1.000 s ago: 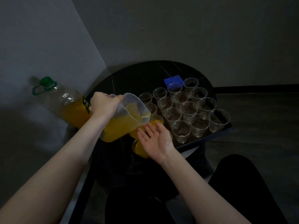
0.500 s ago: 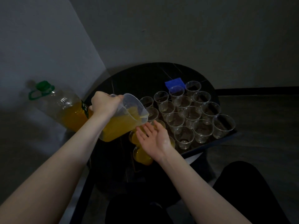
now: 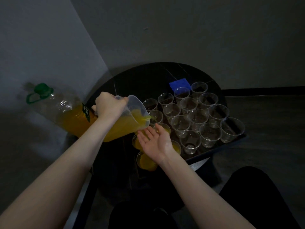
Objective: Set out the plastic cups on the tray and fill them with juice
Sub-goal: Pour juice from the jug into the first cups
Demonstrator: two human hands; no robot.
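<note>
No text can be read anywhere; the bottle (image 3: 66, 113) carries a green label (image 3: 86, 111) with pale marks too blurred to make out
</note>
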